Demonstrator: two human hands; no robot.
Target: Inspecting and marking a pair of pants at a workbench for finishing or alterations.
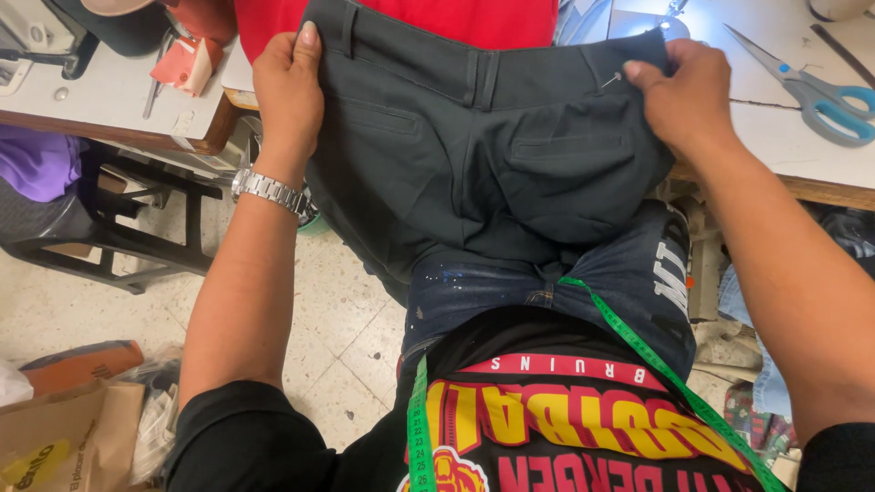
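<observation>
Trousers (474, 155) — dark grey, waistband running left to right at the far end, legs falling near over the lap — hang between 2 hands: left hand (288, 91) and right hand (685, 96) each pinch a waistband corner.

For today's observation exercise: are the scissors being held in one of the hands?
No: the scissors lie on the table, while both hands grip the dark trousers.

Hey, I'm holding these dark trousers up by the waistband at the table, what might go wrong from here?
A pin sticks out of the waistband right beside your right hand; it may prick a finger. The trousers hang off the table edge onto your lap, so if the left hand loosens its grip they may slide to the floor. The green tape measure around your neck dangles near the cloth and might snag.
</observation>
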